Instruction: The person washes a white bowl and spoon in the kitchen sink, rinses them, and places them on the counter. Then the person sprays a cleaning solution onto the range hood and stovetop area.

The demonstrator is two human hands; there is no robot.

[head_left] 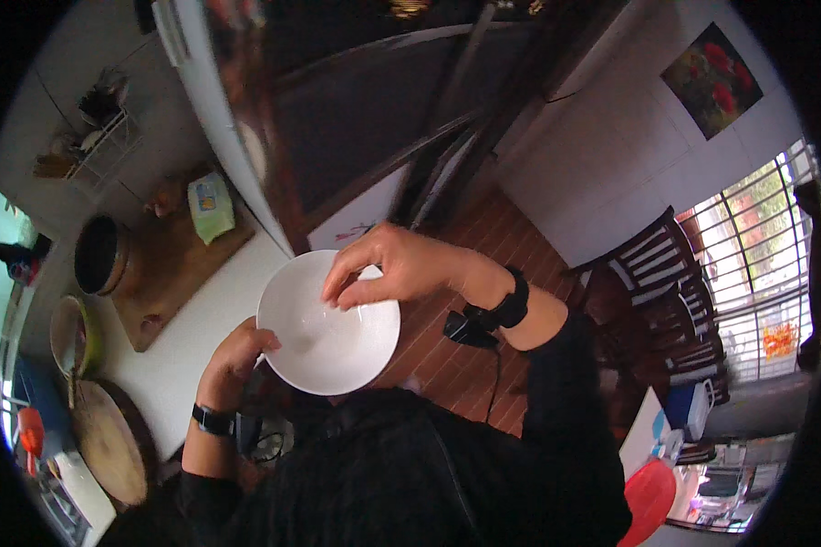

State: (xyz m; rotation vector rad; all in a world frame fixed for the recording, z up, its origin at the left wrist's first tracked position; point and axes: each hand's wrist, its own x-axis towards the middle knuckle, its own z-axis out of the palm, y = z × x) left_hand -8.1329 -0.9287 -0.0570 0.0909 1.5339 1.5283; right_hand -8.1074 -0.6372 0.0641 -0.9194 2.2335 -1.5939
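Bowl (328, 324): white, round, nothing inside, held up in front of the chest, above the edge of a white counter (201, 328) and the red-brown plank floor (447, 360). Gripped at its lower left rim by the left hand (237, 351), fingers curled around the edge, thumb on the inner side, black band on that wrist. Touched from above by the right hand (388, 269), reaching across the upper right rim, fingertips (337, 294) bunched together and pressing the inner wall just below the rim; whether something small is pinched between them, cannot tell. Black strap on the right wrist with a small black device (470, 328) hanging below it on a cable.

On the counter to the left: wooden board (178, 264) carrying a pale green packet (210, 208); dark pot (98, 255) at the board's left end; green-rimmed bowl (71, 335) below that; round wooden block (109, 438) nearer the body. Wire rack (105, 146) against the wall at upper left. Dark wooden chairs (666, 273) on the right, near a barred window (757, 255). Flower painting (711, 77) on the white wall above. Red stool (652, 497) at lower right.
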